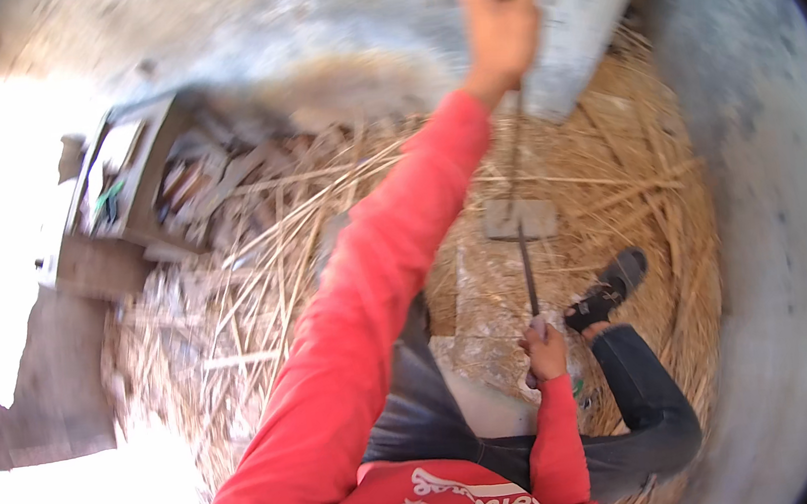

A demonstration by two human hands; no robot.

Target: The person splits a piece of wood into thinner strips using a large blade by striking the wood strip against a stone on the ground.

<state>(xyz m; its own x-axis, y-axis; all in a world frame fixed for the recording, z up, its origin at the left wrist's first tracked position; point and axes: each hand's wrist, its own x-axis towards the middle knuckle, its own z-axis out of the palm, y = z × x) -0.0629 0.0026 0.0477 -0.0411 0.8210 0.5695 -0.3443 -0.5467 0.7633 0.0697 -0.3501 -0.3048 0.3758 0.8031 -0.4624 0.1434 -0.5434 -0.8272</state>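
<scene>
My left hand point(504, 23) is raised high and away from me, its fingers closed around a thin brown strip point(515, 143). The strip runs down from that hand toward a grey block point(537, 218) on the floor. Low and near my body, my right hand point(545, 350) is wrapped around the handle of a long, narrow dark blade point(529, 272). The blade points away from me, its tip over the block. Strip and blade lie almost in one line; whether they touch I cannot tell. Motion smears the left hand a little.
Long split sticks point(316, 197) and straw-like shavings point(634, 163) litter the floor. A wooden frame point(152, 172) holding odds and ends stands at the left. Rough walls point(784, 235) close in the right and far sides. My shod foot point(610, 289) rests right of the blade.
</scene>
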